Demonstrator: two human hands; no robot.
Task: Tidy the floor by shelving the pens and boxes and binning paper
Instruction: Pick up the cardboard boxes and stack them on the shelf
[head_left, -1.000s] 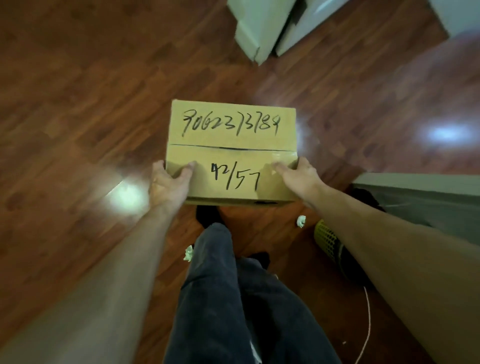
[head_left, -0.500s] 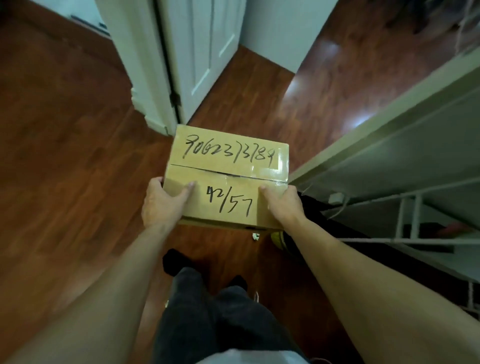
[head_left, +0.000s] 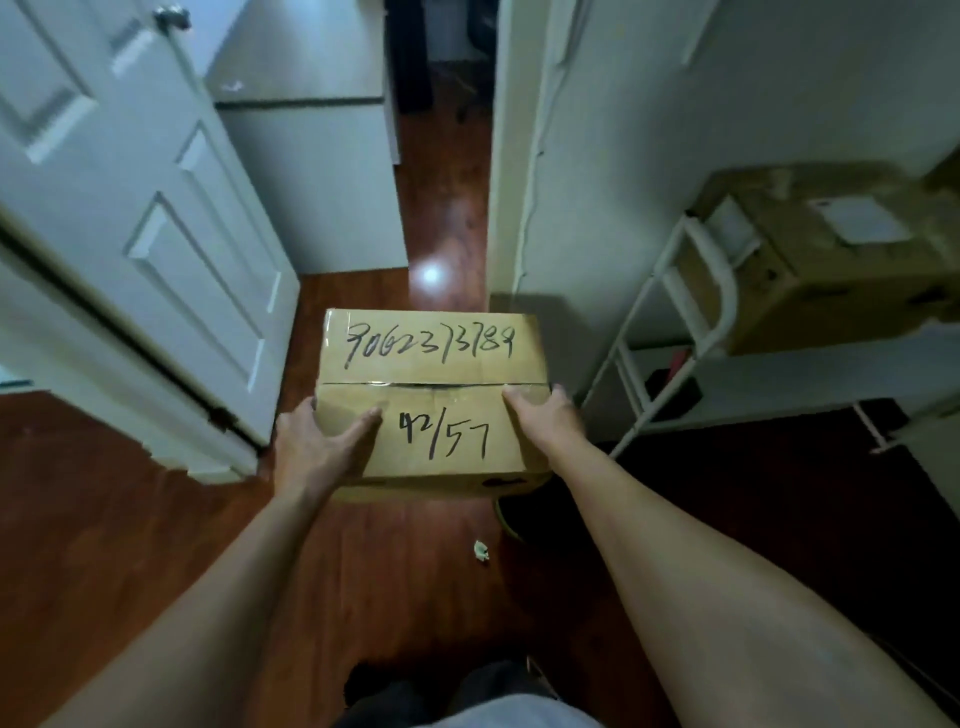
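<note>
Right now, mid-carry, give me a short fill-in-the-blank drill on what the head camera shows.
1. The cardboard box is held by ____ hands, the left hand and the right hand.
2. Below the seam, the box top reads ____.
3. A crumpled scrap of paper lies on the ____.
4. A second box sits on the white shelf to the person's ____.

Missing words: both; 42/57; floor; right

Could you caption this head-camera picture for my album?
Both hands, left hand and right hand, carry a numbered cardboard box toward the white shelf.
</note>
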